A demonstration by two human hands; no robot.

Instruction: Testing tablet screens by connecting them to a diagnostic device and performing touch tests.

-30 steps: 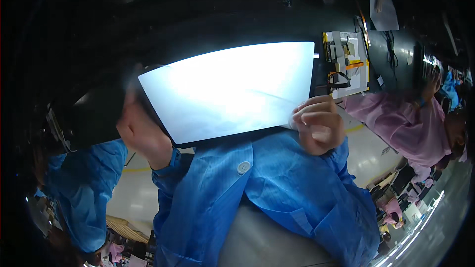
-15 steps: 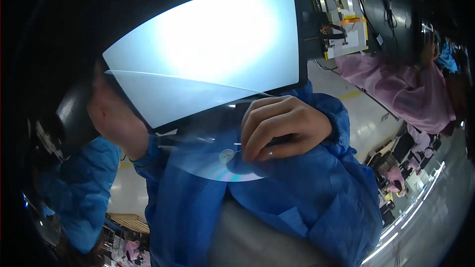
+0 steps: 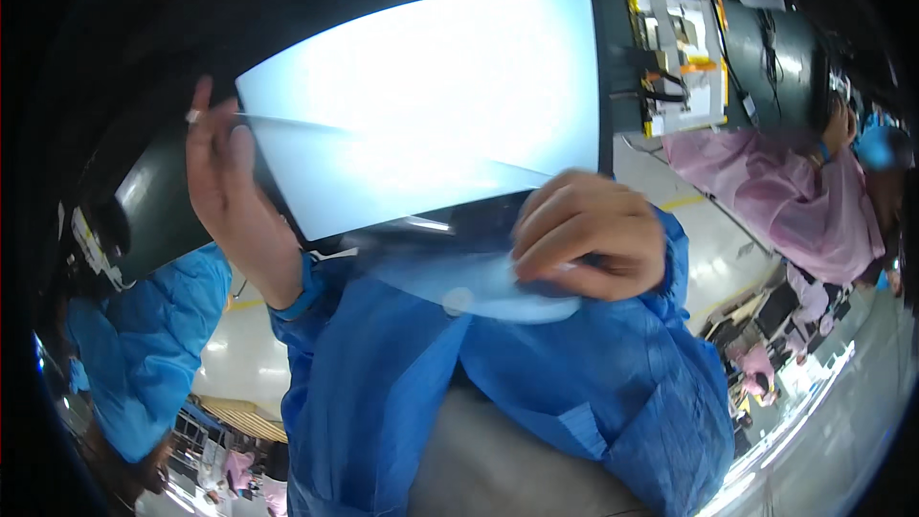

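A thin clear plastic sheet (image 3: pixel 479 294), blurred by motion, is stretched between my two hands and bows down toward my chest. My left hand (image 3: pixel 230 172) pinches its far-left edge, with one finger raised. On the other side, my right hand (image 3: pixel 595 237) is closed on the sheet's right edge, fingers curled; its fingertips are smeared by motion. Behind the sheet a rectangular light panel (image 3: pixel 431 96) glows bright white, with a dark frame. The sheet's edge crosses in front of this panel as a thin line, partly lost in the glare.
Right of the panel lies a white board (image 3: pixel 684 62) with yellow corners, metal parts and an orange piece. Black cables (image 3: pixel 771 48) lie beyond it on the dark table. A person in a pink sleeve (image 3: pixel 780 196) sits at right; a blue sleeve (image 3: pixel 163 345) shows at left.
My right hand has moved right and slightly up relative to my body. The left hand has turned, one finger now raised. The sheet has tilted and looks more edge-on; the whole view has shifted slightly.
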